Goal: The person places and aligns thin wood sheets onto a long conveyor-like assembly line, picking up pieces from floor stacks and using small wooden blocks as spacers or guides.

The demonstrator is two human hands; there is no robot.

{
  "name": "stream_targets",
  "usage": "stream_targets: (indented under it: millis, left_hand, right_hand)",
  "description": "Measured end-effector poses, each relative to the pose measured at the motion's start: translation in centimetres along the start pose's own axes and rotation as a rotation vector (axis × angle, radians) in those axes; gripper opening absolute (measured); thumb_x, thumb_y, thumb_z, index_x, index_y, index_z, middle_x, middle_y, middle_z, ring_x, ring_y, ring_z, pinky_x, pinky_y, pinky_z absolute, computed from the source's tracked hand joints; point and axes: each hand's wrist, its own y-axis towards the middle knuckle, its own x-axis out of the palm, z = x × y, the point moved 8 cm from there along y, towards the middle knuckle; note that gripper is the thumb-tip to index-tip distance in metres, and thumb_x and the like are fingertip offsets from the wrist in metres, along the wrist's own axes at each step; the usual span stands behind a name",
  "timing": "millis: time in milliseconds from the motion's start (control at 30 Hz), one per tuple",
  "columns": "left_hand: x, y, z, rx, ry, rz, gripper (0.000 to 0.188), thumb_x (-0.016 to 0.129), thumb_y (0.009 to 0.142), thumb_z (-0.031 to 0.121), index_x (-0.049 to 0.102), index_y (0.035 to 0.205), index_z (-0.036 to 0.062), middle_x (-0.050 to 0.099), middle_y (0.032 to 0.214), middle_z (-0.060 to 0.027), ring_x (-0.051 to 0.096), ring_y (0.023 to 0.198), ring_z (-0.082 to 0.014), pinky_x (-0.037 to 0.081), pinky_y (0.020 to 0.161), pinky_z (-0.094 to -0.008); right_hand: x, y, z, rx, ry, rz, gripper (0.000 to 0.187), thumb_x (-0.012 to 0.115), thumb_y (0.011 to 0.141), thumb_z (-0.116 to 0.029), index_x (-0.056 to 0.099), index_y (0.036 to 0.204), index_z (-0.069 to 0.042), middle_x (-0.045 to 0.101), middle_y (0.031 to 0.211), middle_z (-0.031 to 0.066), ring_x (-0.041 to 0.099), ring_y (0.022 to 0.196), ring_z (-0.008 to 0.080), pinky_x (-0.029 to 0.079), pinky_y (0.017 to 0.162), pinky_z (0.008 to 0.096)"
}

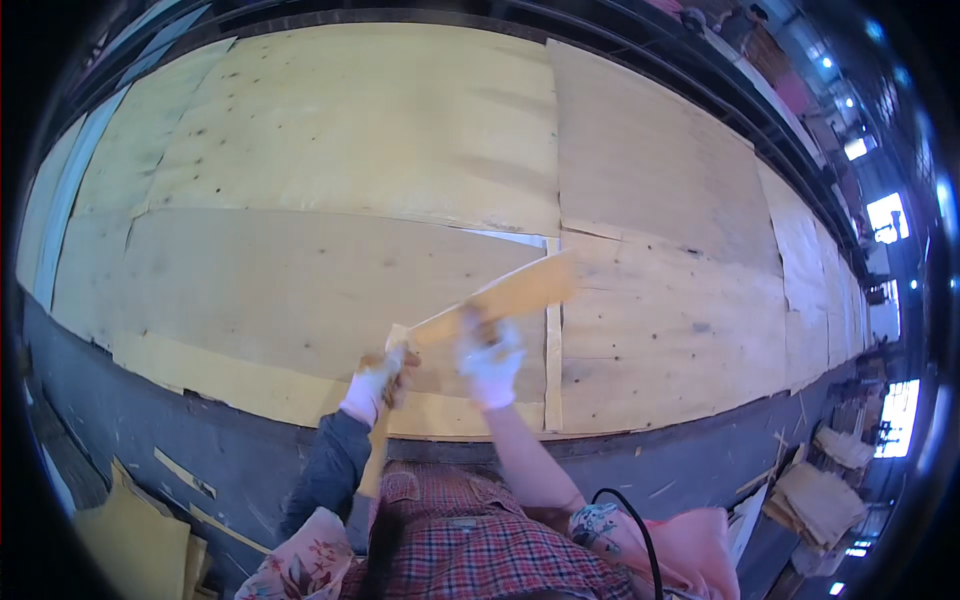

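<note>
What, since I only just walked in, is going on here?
Someone is working over wood sheets. Their gloved left hand grips a narrow strip that reaches past the sheets' near edge. The gloved right hand, blurred, is at a wider strip slanting up to the right; its grip is unclear. A pale gap shows among the sheets beyond.

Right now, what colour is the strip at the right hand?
The strip is yellowish tan, somewhat blurred, best seen in the head view.

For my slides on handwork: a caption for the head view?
White-gloved left hand and blurred right hand hold strip-shaped yellow veneer over pale rectangular wood sheets.
</note>
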Motion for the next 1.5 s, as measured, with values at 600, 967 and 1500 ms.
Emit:
stream_targets:
  millis: [600,967,1500]
  left_hand:
    - [-5.7,16.7,16.7,0.336,0.472,0.475,0.023,0.066,0.075,0.025,0.060,0.087,0.0069,0.054,0.056,0.0001,0.047,0.036,-0.0085,0.035,0.030,-0.0227]
    - [-3.4,25.1,15.2,0.195,0.217,0.259,0.019,0.065,0.077,0.019,0.055,0.090,0.0091,0.043,0.054,0.0001,0.042,0.035,-0.0092,0.027,0.030,-0.0200]
    - [0.0,25.6,15.5,0.274,0.299,0.191,0.021,0.066,0.076,0.017,0.055,0.090,0.0064,0.050,0.059,-0.0004,0.046,0.036,-0.0105,0.031,0.030,-0.0214]
  right_hand:
    - [-3.2,11.0,9.3,0.575,-0.374,-0.292,0.034,0.058,0.077,-0.023,0.050,0.106,-0.006,0.059,0.084,0.0155,0.059,0.081,0.0287,0.047,0.065,0.0380]
    - [-4.8,13.0,11.1,0.030,-1.427,-0.063,0.034,0.045,0.077,-0.013,0.050,0.111,-0.008,0.050,0.110,0.0047,0.040,0.117,0.0226,0.044,0.071,0.0397]
    - [-6.1,15.6,11.4,0.302,-1.425,-0.138,0.050,0.052,0.077,-0.019,0.039,0.123,-0.006,0.045,0.121,0.0087,0.039,0.117,0.0224,0.047,0.078,0.0434]
